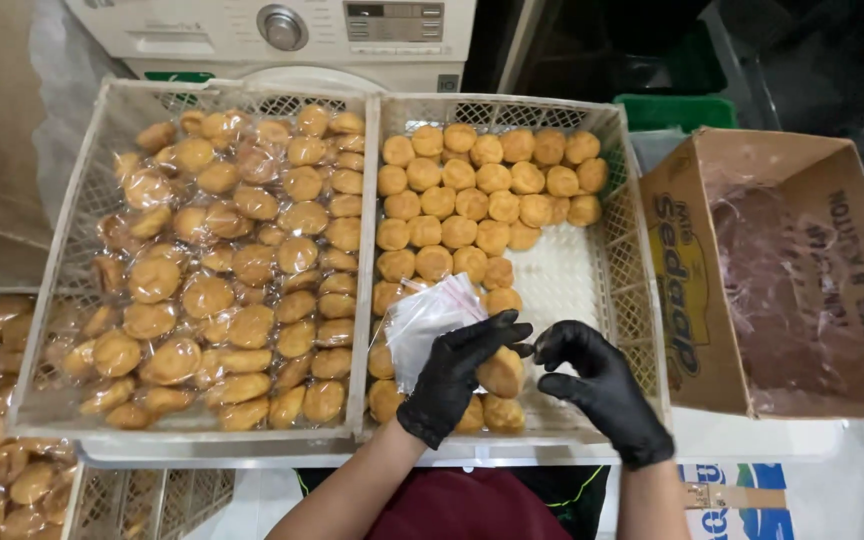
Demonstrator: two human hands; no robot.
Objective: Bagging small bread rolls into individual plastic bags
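Pastry [501, 372], round and golden, sits pinched in the black-gloved left hand [457, 375] over the near end of the right-hand mesh tray [642, 300]. That same hand clutches a small clear plastic bag [427, 322] against its fingers. Just beside it, the gloved right hand [597, 380] hovers with fingers curled, holding nothing, fingertips close to the pastry. Left of this tray, another tray [62, 240] brims with bagged pastries [222, 270]. Right of it stands a cardboard box [782, 270] lined with plastic.

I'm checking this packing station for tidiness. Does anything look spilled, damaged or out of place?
Nothing stands out. Unwrapped buns sit in neat rows in the right crate; wrapped ones are piled loosely in the left crate. The left hand holds a bun and clear bags.
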